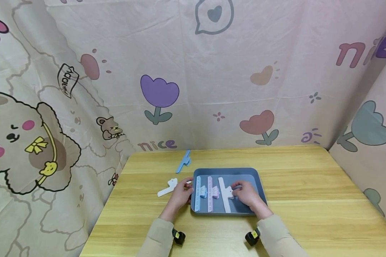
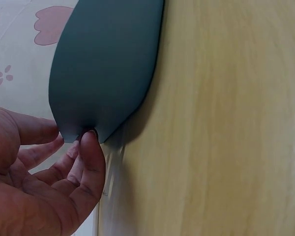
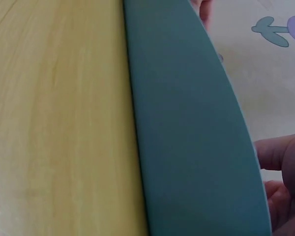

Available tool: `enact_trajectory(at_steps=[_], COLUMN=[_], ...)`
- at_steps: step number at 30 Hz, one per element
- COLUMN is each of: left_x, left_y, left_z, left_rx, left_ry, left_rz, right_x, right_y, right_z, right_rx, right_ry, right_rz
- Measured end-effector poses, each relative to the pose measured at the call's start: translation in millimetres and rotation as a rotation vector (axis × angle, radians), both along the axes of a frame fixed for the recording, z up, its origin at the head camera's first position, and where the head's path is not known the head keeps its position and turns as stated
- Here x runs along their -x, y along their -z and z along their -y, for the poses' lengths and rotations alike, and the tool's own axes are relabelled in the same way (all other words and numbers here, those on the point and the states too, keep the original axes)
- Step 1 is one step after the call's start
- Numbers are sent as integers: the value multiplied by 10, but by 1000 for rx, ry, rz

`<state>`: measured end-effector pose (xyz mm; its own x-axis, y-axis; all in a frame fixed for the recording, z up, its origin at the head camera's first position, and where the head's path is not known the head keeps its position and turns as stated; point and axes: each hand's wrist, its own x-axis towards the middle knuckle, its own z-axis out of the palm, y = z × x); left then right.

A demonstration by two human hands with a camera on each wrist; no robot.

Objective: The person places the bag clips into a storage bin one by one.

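Note:
My left hand (image 1: 181, 192) grips the left rim of a grey-blue tray (image 1: 225, 171); in the left wrist view its fingers (image 2: 92, 160) pinch the tray edge. Over the tray's right half, my right hand (image 1: 245, 193) pinches the tab of a long white clip (image 1: 224, 196) lying in the tray. To its left lie a pink ruler clip (image 1: 210, 194) and a light blue ruler clip (image 1: 198, 194), side by side and upright in the head view. In the right wrist view the tray wall (image 3: 187, 123) hides the clip and most of the right hand.
Left of the tray, another white clip (image 1: 167, 188) lies on the wooden table (image 1: 302, 189), close to the left hand. A blue clip (image 1: 183, 162) lies behind the tray, near the table's back edge. A patterned curtain (image 1: 199, 71) hangs behind.

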<state>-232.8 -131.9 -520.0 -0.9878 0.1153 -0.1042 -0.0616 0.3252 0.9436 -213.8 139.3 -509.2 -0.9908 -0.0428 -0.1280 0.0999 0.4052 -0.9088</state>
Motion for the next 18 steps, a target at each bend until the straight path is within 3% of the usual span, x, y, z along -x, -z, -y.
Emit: enact_trajectory(at_steps=[18], left_x=[0], left_y=[-9], left_z=[4], left_rx=[3], left_ry=[4], left_rz=[8], right_x=[-31], right_y=[-61], right_z=[-26], right_rx=[5], right_ry=[-88], right_rz=[61])
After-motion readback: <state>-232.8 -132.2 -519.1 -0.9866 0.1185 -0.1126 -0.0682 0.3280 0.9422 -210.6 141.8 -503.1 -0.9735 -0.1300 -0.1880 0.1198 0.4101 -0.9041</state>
